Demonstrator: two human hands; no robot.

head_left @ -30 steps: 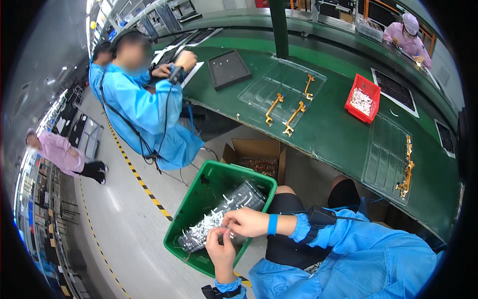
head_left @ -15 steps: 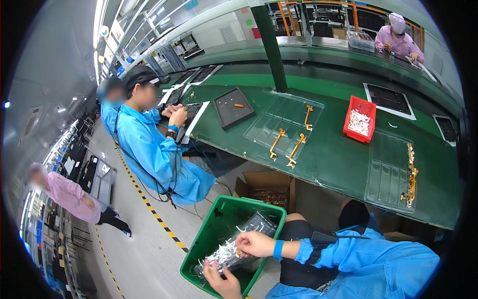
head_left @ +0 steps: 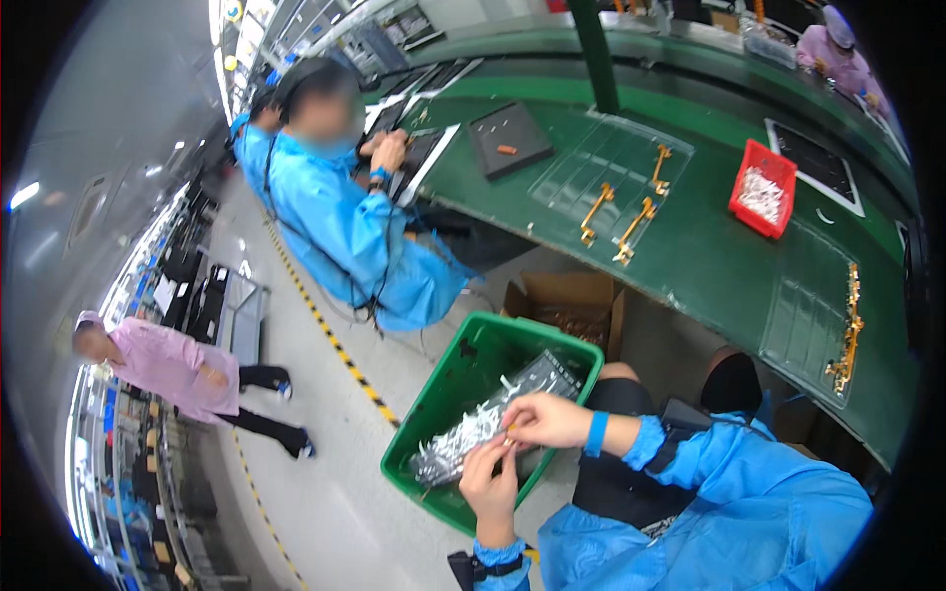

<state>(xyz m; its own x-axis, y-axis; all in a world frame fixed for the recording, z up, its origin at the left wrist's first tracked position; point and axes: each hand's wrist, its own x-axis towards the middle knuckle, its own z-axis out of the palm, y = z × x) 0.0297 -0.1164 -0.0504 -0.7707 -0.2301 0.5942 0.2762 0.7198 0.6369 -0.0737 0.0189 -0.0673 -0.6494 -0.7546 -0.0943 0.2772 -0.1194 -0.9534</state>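
Observation:
My right hand (head_left: 549, 422) pinches a small orange piece (head_left: 512, 428) over the green bin (head_left: 448, 366). Its blue wristband shows at the wrist. From below, my left hand (head_left: 490, 481) meets it with thumb and fingers drawn together at the same piece; what exactly these fingers grip is too small to make out. Inside the bin, under both hands, lies a clear plastic tray (head_left: 555, 374) heaped with curled white strips (head_left: 473, 430).
On the green bench (head_left: 680, 295) are a clear tray (head_left: 564, 187) with orange flex cables (head_left: 596, 212), another tray (head_left: 803, 315) with more, a red bin (head_left: 751, 165) of white strips and a black tray (head_left: 509, 138). A cardboard box (head_left: 567, 295) stands below. A blue-clad co-worker (head_left: 335, 217) sits left.
My left hand has risen from the bin's near edge to meet my right at the small piece. The whole view has shifted, and the pink-clad person at the left shows larger.

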